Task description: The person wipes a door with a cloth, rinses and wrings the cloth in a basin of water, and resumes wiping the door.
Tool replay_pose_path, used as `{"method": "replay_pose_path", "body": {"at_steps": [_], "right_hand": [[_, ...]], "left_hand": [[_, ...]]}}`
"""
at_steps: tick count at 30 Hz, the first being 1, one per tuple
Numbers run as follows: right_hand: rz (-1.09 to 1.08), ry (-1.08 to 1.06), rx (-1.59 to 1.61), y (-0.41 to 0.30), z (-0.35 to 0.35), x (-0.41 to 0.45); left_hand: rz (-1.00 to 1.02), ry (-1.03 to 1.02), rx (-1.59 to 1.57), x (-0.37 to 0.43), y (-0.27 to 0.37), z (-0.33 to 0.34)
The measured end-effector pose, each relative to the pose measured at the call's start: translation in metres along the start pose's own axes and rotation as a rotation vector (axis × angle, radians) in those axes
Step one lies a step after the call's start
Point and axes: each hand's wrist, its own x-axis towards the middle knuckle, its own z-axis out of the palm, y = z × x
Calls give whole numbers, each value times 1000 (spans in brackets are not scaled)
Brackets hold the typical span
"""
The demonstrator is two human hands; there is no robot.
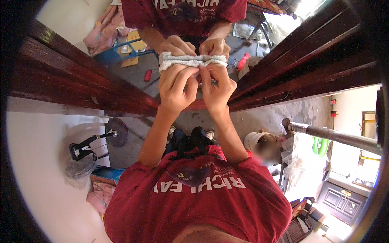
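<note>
My left hand (177, 88) and my right hand (217, 89) are raised side by side in front of me. Between them they grip a pale grey knitted cloth (182, 63), folded or bunched into a narrow band. Its far side lies against, or very close to, an upright mirror (138, 83); actual contact cannot be told. Fingertips of both hands come together near the middle of the cloth. In the glass, the reflected hands and cloth meet the real ones, and a reflected dark red shirt fills the top.
Dark red wooden panels (91, 86) flank the mirror, with a handle (276, 98) on the right. A white bucket (253, 139) stands on the floor to my right, near a metal pole (334, 133). At left are a black device (79, 151) on a wall and a plastic bag (79, 167).
</note>
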Motion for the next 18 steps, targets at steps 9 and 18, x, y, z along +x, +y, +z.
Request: {"method": "replay_pose_path", "body": {"at_steps": [9, 18], "right_hand": [[-66, -21, 32, -53, 28, 35], [-143, -249, -62, -32, 76, -29]], "left_hand": [[41, 244, 91, 40, -13, -39], [-115, 204, 130, -67, -62, -64]]}}
